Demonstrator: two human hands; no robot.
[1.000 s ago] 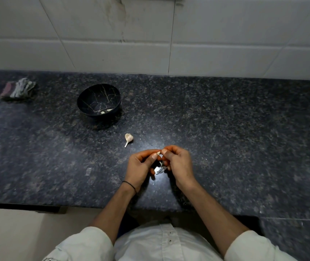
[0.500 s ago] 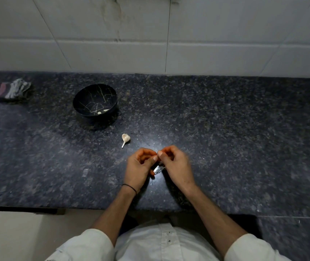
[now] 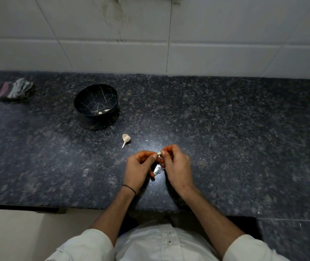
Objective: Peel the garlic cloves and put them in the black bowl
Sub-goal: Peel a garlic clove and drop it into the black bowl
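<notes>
Left hand and right hand meet above the table, fingers curled, both pinching one small garlic clove between their fingertips. Peel scraps lie just below. A garlic stub lies nearby. Farther off, the black bowl holds two peeled cloves. A crumpled cloth sits far left.

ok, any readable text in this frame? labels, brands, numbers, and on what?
None readable.
The black bowl bears only pale crack-like lines, no lettering.
The wall tiles, countertop, cloth and shirt show no print.
The left hand and right hand pinch a garlic clove, also unmarked.
</notes>
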